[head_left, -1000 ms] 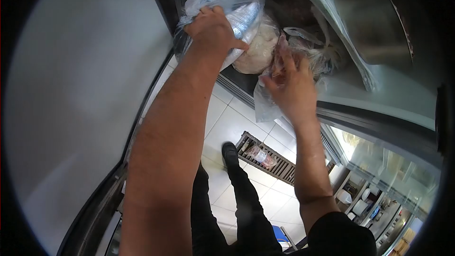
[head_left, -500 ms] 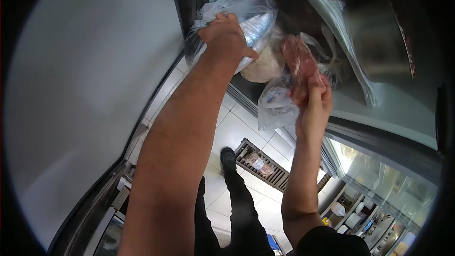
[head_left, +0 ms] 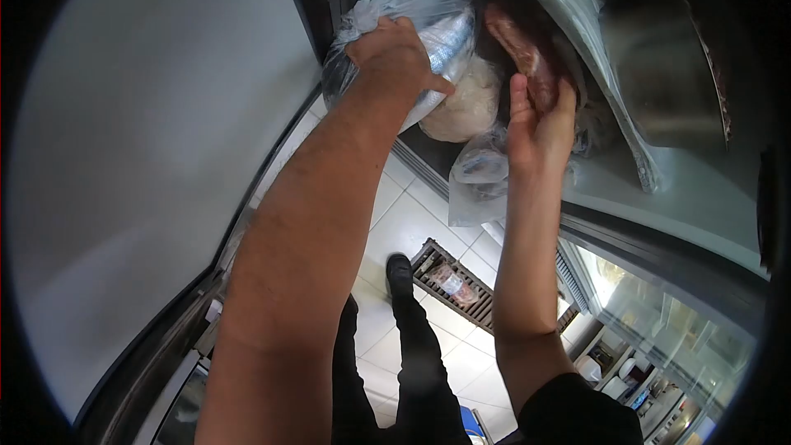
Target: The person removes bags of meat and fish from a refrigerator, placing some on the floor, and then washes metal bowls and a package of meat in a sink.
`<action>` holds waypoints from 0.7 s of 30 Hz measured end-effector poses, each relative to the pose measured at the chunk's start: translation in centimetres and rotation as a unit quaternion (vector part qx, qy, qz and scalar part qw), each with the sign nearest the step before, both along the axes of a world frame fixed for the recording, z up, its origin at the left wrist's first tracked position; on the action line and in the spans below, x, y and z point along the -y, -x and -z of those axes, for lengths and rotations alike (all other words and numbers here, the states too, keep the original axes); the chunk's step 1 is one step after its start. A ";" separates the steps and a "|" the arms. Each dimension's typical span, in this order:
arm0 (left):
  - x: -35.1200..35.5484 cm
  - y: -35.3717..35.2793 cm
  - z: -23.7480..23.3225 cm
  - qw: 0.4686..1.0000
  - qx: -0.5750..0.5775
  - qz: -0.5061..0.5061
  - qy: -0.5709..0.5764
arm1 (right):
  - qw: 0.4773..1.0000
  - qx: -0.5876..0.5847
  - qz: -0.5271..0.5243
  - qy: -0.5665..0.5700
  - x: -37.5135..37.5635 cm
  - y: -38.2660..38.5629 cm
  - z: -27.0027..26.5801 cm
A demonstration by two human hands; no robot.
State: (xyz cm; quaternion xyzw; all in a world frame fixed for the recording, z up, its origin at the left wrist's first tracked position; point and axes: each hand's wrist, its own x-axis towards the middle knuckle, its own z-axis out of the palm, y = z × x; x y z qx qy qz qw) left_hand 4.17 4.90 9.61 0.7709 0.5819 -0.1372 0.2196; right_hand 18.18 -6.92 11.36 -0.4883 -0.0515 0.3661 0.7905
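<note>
My left hand (head_left: 389, 53) is wrapped over a clear plastic bag (head_left: 428, 0), thumb stretched out to the right and fingertips curled near the bag's gathered end. Inside that bag is something silvery (head_left: 449, 41) that looks like fish. A long piece of raw meat (head_left: 515, 37) lies in my right hand (head_left: 540, 128), between thumb and fingers, its far end pointing deeper into the cold cabinet. Between the two hands sits a pale rounded bagged lump (head_left: 465, 107). Below it, a crumpled clear bag (head_left: 478, 185) hangs over the cabinet's edge.
A wide white door panel (head_left: 165, 156) stands at the left. At the upper right are metal containers (head_left: 651, 66) and a plastic-wrapped edge. On the tiled floor, a wrapped meat pack (head_left: 453, 283) lies on a drain grate (head_left: 478, 307) beside my shoe (head_left: 400, 274).
My right hand has moved up and further into the cabinet with the raw meat, and now shows its thumb and fingers on either side. The left hand stays nearly still on the bag.
</note>
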 end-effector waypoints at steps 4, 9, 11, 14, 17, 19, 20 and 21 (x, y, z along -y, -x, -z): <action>0.2 -0.3 0.3 1.000 -0.002 -0.008 -0.020 | 0.992 -0.032 0.030 -0.114 -1.8 0.9 -1.4; 0.2 0.0 0.4 1.000 0.005 0.002 -0.030 | 0.938 -0.107 -0.002 -0.329 -15.5 -3.1 4.3; 0.2 0.1 1.2 1.000 -0.003 -0.001 -0.031 | 0.957 -0.031 -0.102 -0.269 -15.6 -3.1 6.0; -0.1 -0.2 1.5 0.999 -0.006 0.001 -0.042 | 0.969 0.170 -0.171 -0.057 -12.0 -2.2 4.4; 0.3 0.1 1.1 0.998 0.020 -0.004 -0.061 | 0.908 0.399 -0.100 0.076 -0.8 2.1 4.0; 0.8 0.5 2.0 0.994 0.043 -0.006 -0.100 | 0.940 0.289 -0.145 0.110 6.6 5.3 7.0; 1.0 0.8 2.1 0.992 0.055 0.002 -0.111 | 0.945 0.254 -0.166 0.125 9.6 7.5 8.1; 1.2 1.1 2.2 0.990 0.070 0.009 -0.122 | 0.939 0.200 -0.221 0.174 11.8 9.2 9.5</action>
